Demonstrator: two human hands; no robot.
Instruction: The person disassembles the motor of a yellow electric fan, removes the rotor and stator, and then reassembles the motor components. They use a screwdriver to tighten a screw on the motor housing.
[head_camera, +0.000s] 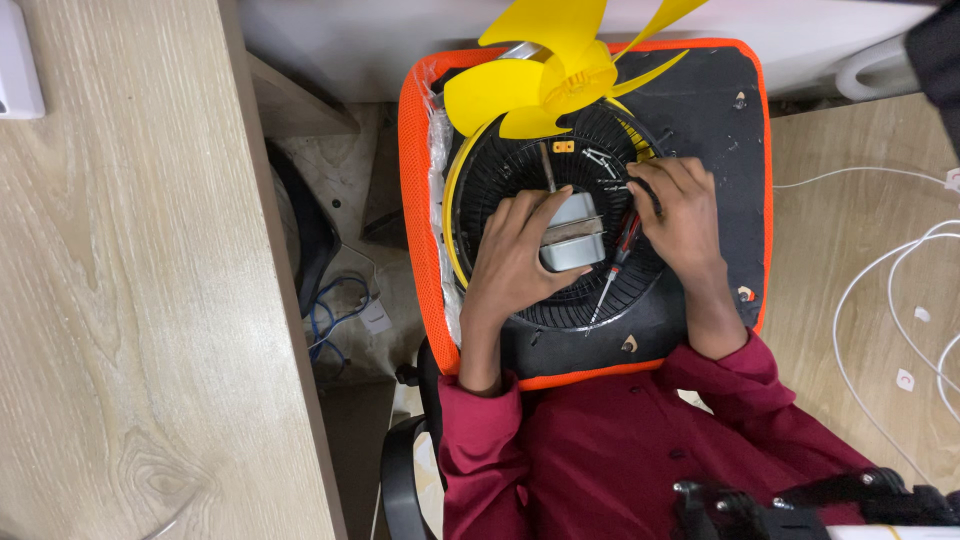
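The fan blade (560, 70) is glossy yellow plastic. The motor (572, 240) has a dull grey metal casing. The grille (520, 165) is black wire, matt. The chair seat (700, 100) is matt black with orange mesh cloth edging. The worktop (120, 280) is pale wood grain, smooth.

1. A pale wooden desk (130, 300) fills the space well to the left of the hands.
2. A white device (18, 60) lies on that desk, at its far-left corner.
3. Blue cables (330, 315) lie coiled on the floor, left of the hands and lower down.
4. White cords (880, 290) loop over a wooden surface (860, 200) to the right of the hands.
5. A maroon shirt (620, 450) shows below the hands.
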